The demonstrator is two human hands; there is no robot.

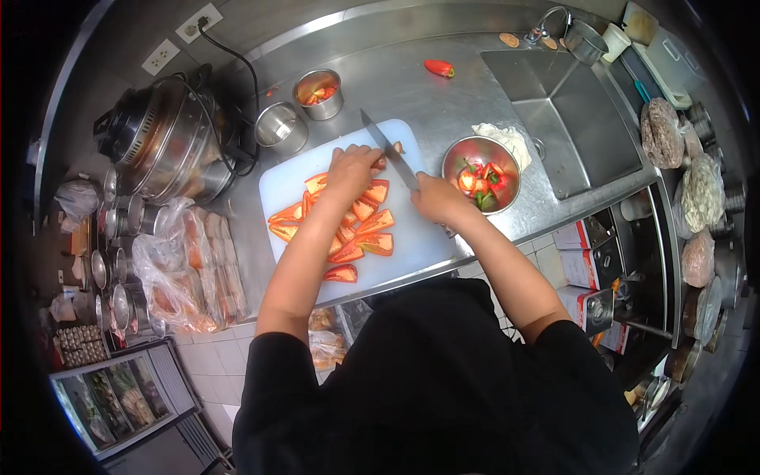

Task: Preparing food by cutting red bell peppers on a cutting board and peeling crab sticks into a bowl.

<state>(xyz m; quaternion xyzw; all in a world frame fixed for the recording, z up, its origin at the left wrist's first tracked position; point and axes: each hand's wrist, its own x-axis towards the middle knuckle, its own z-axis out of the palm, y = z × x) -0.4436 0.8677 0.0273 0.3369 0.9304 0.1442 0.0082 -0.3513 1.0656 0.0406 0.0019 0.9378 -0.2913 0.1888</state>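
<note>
On a white cutting board (415, 249) lie several pieces of cut red pepper (375, 243), pale inner sides mostly up. My right hand (438, 200) grips the handle of a kitchen knife (389, 149), its blade slanting away across the board. Close to the blade's left side, my left hand (351, 172) has its fingers curled down over a pepper piece, largely hidden beneath them. A small cut bit (398, 146) lies just right of the blade. To the board's right, a steel bowl (515, 184) holds pepper tops with green stems and red scraps.
A whole red pepper (438, 67) lies toward the back, left of the sink (570, 130). Behind the board stand two steel containers (281, 135), one with red pieces (320, 94). Plastic-bagged food (178, 273) and a glass-bowled appliance (172, 136) occupy the left. A cloth (504, 139) touches the bowl.
</note>
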